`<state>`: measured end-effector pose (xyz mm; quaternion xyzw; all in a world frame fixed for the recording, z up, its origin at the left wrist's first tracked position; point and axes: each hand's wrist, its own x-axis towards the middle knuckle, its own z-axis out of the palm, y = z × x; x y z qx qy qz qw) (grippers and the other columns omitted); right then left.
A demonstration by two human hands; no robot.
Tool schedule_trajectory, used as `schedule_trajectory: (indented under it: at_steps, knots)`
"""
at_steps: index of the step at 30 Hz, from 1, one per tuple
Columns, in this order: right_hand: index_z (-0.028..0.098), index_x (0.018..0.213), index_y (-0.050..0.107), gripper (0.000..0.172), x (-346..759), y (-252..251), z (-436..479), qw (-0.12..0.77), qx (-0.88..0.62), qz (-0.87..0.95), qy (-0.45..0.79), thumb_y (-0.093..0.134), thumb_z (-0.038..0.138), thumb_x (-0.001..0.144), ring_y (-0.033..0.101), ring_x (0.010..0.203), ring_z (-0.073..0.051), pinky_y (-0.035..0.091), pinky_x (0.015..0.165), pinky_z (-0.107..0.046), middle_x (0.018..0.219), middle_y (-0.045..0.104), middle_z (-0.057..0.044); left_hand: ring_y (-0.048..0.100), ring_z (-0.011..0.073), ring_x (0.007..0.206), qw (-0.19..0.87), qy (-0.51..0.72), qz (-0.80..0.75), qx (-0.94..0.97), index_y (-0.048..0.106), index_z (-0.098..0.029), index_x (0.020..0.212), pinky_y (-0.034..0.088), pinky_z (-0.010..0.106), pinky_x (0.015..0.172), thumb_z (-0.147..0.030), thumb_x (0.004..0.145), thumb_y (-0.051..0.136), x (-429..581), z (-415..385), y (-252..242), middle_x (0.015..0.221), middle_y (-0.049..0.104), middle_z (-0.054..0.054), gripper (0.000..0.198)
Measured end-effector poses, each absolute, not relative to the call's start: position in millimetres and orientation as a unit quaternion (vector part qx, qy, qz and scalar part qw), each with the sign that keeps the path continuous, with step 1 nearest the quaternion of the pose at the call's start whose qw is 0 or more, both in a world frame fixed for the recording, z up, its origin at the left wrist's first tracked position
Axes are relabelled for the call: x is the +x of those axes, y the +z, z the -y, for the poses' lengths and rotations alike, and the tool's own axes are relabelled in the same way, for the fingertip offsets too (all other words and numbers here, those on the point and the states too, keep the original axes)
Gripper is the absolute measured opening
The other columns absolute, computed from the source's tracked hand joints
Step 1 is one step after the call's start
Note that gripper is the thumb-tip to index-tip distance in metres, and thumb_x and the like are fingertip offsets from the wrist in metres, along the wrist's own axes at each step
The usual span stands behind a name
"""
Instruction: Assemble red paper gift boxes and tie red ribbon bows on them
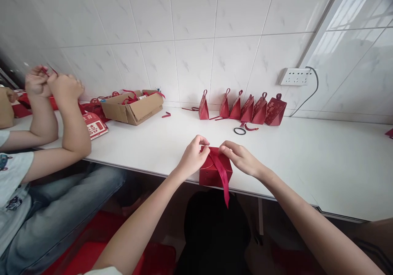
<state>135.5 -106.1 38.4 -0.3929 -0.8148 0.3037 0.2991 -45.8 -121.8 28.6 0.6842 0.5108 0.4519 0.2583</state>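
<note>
A red box [210, 175] sits at the front edge of the white table, with a dark pink ribbon [221, 172] lying over it and its loose end hanging past the edge. My left hand [195, 156] is at the box's upper left corner, thumb and fingers bent together; what lies between them is too small to make out. At the upper right corner is my right hand [238, 155], its thumb and forefinger pinched near the ribbon's top. Any ribbon end inside that pinch is hidden.
Several red triangular boxes [246, 110] stand along the wall, with a black ring [239, 131] in front. An open cardboard box [147, 109] holds red ribbons. At the left, a person's hands [63, 84] hold a thin red strip. A power strip [296, 77] is on the wall.
</note>
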Motion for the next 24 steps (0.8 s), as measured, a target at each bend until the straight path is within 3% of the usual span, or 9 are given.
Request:
schedule_trajectory:
  at_steps: [5,7,12,16,19,24]
  knots:
    - [0.019,0.079,0.057,0.017,126.2,40.5,109.3,0.268,-0.383,0.859,0.210,0.057,0.036,0.083,0.054,0.072,-0.016,0.044,0.067,-0.031,0.084,0.058,-0.005,0.058,0.0196,0.105,0.259,0.379,-0.520,0.720,0.049,-0.020,0.110,0.046,0.038,0.092,-0.013,0.077,0.051,-46.2,125.2,36.5,0.107,0.062,0.006,0.034]
    - [0.020,0.076,0.057,0.012,125.9,39.5,108.9,0.269,-0.385,0.862,0.190,0.055,0.029,0.083,0.054,0.069,-0.015,0.044,0.066,-0.031,0.084,0.057,-0.005,0.055,0.0214,0.108,0.211,0.351,-0.529,0.743,0.054,-0.021,0.105,0.042,0.042,0.096,-0.012,0.077,0.051,-46.7,125.7,38.2,0.112,0.061,0.006,0.030]
    - [0.020,0.072,0.053,0.011,131.6,37.0,106.7,0.292,-0.384,0.833,0.269,0.050,0.025,0.082,0.052,0.067,-0.014,0.044,0.067,-0.031,0.077,0.056,-0.001,0.058,0.0197,0.096,0.164,0.325,-0.528,0.768,0.057,-0.020,0.078,0.041,0.043,0.097,-0.016,0.079,0.050,-47.9,125.1,37.9,0.095,0.063,0.002,0.008]
    - [0.020,0.074,0.049,0.009,136.5,36.3,106.9,0.302,-0.391,0.789,0.364,0.046,0.027,0.079,0.050,0.067,-0.014,0.043,0.067,-0.031,0.076,0.054,0.001,0.058,0.0190,0.092,0.160,0.365,-0.543,0.739,0.052,-0.020,0.077,0.044,0.040,0.090,-0.014,0.076,0.052,-46.7,126.6,35.4,0.091,0.063,0.001,0.007]
    - [0.020,0.071,0.046,0.002,137.7,34.8,106.9,0.298,-0.377,0.800,0.359,0.045,0.022,0.073,0.048,0.070,-0.014,0.042,0.071,-0.032,0.076,0.051,0.002,0.059,0.0180,0.084,0.170,0.401,-0.557,0.707,0.049,-0.020,0.076,0.047,0.035,0.080,-0.012,0.074,0.050,-45.5,126.0,32.0,0.085,0.062,0.001,0.009]
    - [0.022,0.068,0.039,0.007,136.2,29.3,104.5,0.321,-0.351,0.821,0.314,0.044,0.016,0.068,0.045,0.068,-0.014,0.042,0.072,-0.033,0.072,0.046,0.003,0.059,0.0157,0.085,0.196,0.495,-0.548,0.645,0.049,-0.021,0.088,0.046,0.030,0.077,-0.012,0.077,0.046,-42.5,122.2,27.2,0.086,0.059,0.001,0.014]
